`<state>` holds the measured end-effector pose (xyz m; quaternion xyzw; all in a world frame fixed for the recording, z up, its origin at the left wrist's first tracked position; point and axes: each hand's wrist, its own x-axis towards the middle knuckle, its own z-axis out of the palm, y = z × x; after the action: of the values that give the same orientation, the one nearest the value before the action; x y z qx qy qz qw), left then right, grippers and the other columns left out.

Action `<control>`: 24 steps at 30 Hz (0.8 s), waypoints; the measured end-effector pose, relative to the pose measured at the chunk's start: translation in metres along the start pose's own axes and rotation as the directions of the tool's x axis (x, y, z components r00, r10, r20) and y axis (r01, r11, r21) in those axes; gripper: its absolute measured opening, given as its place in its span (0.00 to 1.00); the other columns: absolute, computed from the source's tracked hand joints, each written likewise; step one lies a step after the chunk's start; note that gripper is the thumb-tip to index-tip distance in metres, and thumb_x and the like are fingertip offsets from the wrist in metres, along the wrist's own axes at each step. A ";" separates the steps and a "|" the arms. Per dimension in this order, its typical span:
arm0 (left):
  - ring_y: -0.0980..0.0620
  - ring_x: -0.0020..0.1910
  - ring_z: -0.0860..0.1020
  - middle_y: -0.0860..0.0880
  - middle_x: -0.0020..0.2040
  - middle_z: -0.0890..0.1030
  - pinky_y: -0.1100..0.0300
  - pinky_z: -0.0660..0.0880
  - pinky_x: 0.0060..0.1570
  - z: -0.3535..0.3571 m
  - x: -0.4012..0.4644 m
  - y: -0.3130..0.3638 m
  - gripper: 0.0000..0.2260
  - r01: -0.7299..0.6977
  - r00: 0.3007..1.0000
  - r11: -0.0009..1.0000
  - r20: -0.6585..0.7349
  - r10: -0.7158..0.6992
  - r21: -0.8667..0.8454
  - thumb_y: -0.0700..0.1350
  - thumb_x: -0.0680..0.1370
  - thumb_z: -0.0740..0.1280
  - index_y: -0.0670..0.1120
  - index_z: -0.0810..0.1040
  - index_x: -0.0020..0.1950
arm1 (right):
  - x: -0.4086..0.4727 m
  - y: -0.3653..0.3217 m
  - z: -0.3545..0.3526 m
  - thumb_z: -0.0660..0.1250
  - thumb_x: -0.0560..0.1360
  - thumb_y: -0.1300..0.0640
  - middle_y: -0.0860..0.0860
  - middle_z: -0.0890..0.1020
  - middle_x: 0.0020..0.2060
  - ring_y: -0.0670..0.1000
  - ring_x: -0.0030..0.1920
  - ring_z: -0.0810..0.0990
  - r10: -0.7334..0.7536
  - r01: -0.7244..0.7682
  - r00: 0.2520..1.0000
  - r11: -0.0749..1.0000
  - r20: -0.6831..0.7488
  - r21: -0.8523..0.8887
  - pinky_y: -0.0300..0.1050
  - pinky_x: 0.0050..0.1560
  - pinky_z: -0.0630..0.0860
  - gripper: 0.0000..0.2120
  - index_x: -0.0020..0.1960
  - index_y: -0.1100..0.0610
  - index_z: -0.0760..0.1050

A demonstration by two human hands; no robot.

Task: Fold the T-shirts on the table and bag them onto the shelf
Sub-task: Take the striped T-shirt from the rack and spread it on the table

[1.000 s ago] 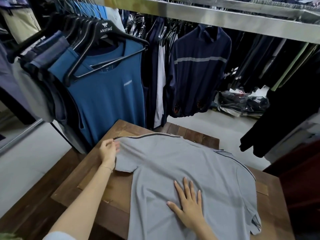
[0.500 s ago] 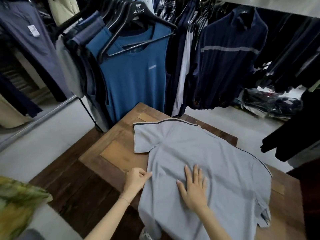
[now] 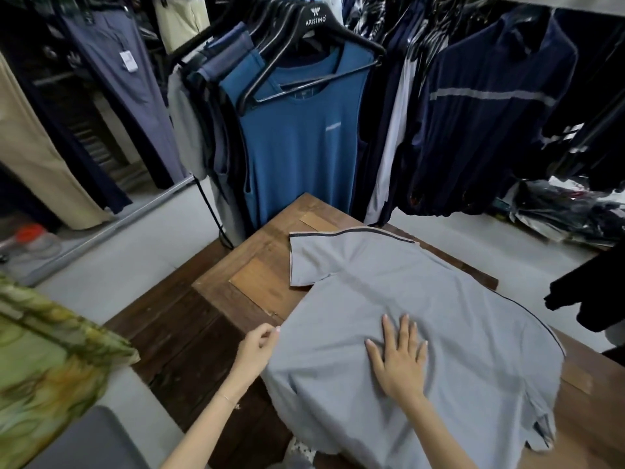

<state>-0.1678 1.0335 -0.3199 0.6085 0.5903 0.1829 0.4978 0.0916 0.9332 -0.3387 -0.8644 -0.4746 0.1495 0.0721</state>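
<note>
Racks of hanging clothes fill the background from 10 to 2 o'clock, a blue sleeveless top (image 3: 297, 143) at 12. Below them a wooden surface (image 3: 257, 282) carries a grey T-shirt (image 3: 439, 316) spread flat, its near hem draping over the edge. At 6 o'clock the right hand (image 3: 400, 358) presses flat on the shirt's middle, fingers spread. At 7 o'clock the left hand (image 3: 257, 350) pinches the shirt's left side edge.

right hand (image 3: 400, 358) flat on grey t-shirt (image 3: 439, 299); left hand (image 3: 257, 346) pinching edge.
</note>
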 end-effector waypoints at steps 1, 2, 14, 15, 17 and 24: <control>0.52 0.31 0.70 0.42 0.30 0.71 0.59 0.63 0.34 -0.002 -0.001 -0.002 0.14 -0.012 1.000 0.999 -0.009 0.013 0.051 0.54 0.79 0.62 0.47 0.72 0.38 | 0.000 0.000 0.000 0.29 0.65 0.31 0.53 0.41 0.78 0.55 0.77 0.39 -0.001 0.001 1.000 1.000 0.007 -0.004 0.56 0.75 0.38 0.44 0.78 0.46 0.43; 0.53 0.29 0.70 0.45 0.28 0.71 0.59 0.64 0.33 -0.004 -0.002 -0.003 0.13 -0.027 0.999 0.994 -0.016 0.029 0.109 0.54 0.78 0.64 0.48 0.72 0.37 | -0.001 0.000 -0.001 0.28 0.65 0.31 0.53 0.40 0.78 0.55 0.77 0.38 -0.002 0.002 1.000 1.000 0.015 -0.006 0.56 0.75 0.38 0.44 0.78 0.46 0.43; 0.54 0.64 0.69 0.54 0.62 0.73 0.58 0.66 0.63 0.036 0.023 0.062 0.13 -0.460 0.888 0.785 0.203 0.413 0.415 0.51 0.78 0.64 0.51 0.75 0.62 | 0.013 0.009 -0.027 0.46 0.65 0.29 0.56 0.48 0.78 0.56 0.78 0.47 -0.063 0.059 0.982 0.998 0.177 0.026 0.50 0.74 0.49 0.44 0.77 0.47 0.53; 0.52 0.68 0.66 0.52 0.67 0.72 0.57 0.62 0.67 0.051 0.027 0.072 0.20 -0.503 0.861 0.752 0.321 0.394 0.426 0.57 0.76 0.63 0.50 0.74 0.65 | 0.015 0.013 -0.035 0.49 0.66 0.31 0.56 0.55 0.77 0.56 0.77 0.53 -0.082 0.069 0.980 0.995 0.184 0.076 0.47 0.73 0.53 0.42 0.75 0.49 0.60; 0.52 0.73 0.62 0.50 0.73 0.66 0.59 0.56 0.70 0.085 0.035 0.090 0.29 -0.575 0.805 0.675 0.468 0.364 0.463 0.64 0.72 0.60 0.50 0.70 0.69 | 0.013 0.024 -0.050 0.58 0.73 0.40 0.57 0.69 0.71 0.55 0.72 0.66 -0.058 0.023 0.982 0.982 0.179 0.190 0.43 0.68 0.61 0.29 0.68 0.55 0.71; 0.45 0.77 0.43 0.50 0.79 0.45 0.35 0.45 0.70 0.170 0.049 0.137 0.43 -0.695 0.700 0.399 0.690 0.184 0.599 0.60 0.71 0.70 0.55 0.49 0.78 | -0.026 0.102 -0.063 0.65 0.74 0.60 0.62 0.72 0.65 0.64 0.66 0.69 0.343 -0.283 0.917 0.918 -0.202 0.277 0.56 0.63 0.68 0.19 0.65 0.59 0.73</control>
<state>0.0548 1.0373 -0.2994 0.9302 0.2505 -0.1606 0.2148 0.1806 0.8572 -0.3009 -0.9259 -0.2947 0.1076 0.2104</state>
